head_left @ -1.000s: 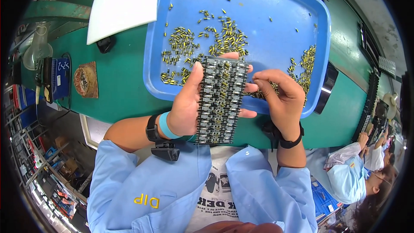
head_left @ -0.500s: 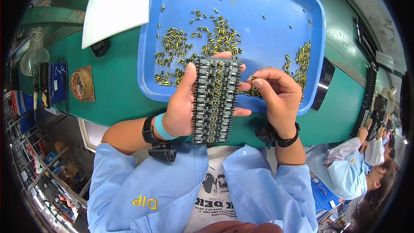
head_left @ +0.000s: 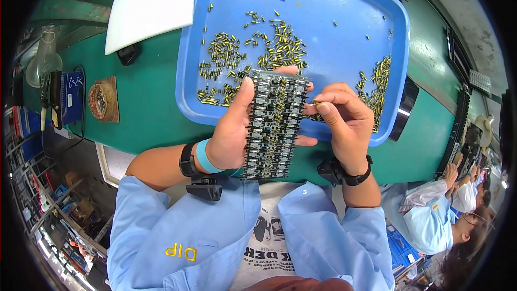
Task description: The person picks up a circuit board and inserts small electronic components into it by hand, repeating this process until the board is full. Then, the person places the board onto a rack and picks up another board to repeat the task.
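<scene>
1 blue tray (head_left: 334, 48) holds scattered yellow-black components (head_left: 284, 47).

Right hand (head_left: 353, 124) shifted its pinch a bit, tiny part (head_left: 316, 103) peeks out now, basically hidden a second ago

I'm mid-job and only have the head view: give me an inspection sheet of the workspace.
Surface: green table, with a blue tray on it.
Job's things: board panel with rows of parts, held over the tray's near edge; loose yellow-and-black components heaped in the tray, some scattered singly.
Clutter: white sheet at the tray's upper left; round dish farther left.
Grippers: bare left hand holds the panel; right hand pinches what looks like a small component beside it.
Cables: dark cord by a blue box; its ends cannot be made out.
Surroundings: cluttered shelving at left; co-worker at right.
</scene>
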Tool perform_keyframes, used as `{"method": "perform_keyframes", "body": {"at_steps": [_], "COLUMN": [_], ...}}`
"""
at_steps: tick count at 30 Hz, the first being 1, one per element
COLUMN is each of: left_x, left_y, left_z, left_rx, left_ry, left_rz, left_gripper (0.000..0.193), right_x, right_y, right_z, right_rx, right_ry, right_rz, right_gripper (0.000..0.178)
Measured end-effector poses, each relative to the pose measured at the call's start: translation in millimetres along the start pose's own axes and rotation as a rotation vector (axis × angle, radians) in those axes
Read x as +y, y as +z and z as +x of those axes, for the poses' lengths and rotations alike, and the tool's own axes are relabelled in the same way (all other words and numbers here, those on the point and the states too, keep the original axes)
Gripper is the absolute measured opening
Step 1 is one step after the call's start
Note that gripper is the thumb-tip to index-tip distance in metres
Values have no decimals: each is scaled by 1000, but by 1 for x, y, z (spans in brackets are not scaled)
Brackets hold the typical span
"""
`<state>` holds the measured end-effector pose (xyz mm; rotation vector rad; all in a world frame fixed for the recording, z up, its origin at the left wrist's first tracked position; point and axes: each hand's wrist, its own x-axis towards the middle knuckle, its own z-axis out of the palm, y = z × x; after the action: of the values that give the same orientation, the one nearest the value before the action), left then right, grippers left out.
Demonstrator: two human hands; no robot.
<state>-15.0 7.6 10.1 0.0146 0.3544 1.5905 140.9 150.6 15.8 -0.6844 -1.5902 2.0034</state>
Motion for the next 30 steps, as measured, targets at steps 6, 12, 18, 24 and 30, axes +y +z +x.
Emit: {"method": "perform_keyframes", "body": {"at_steps": [6, 12, 18, 24, 30], "left_x": [-3, -4, -5, -6, -6], "left_y": [0, 0, -3, -2, -3], "left_z": [0, 3, 2, 1, 2], "left_rx": [4, 28, -20, 0, 25], "left_ry": [18, 46, 53, 41, 44], "left_rz": [-37, 60, 42, 79, 146], "left_gripper": [71, 70, 66, 71, 72], "right_x": [-3, -6, -5, -8, -8], "right_y": [-3, 13, 17, 19, 20], "right_z": [5, 0, -4, -9, -13], "right_rx": [-143, -209, -218, -213, -250], "right_ry": [-505, -589, -642, -713, -857], "right_rz": [-676, -800, -926, -1031, -1225], "right_gripper": [17, 27, 30, 32, 35]}}
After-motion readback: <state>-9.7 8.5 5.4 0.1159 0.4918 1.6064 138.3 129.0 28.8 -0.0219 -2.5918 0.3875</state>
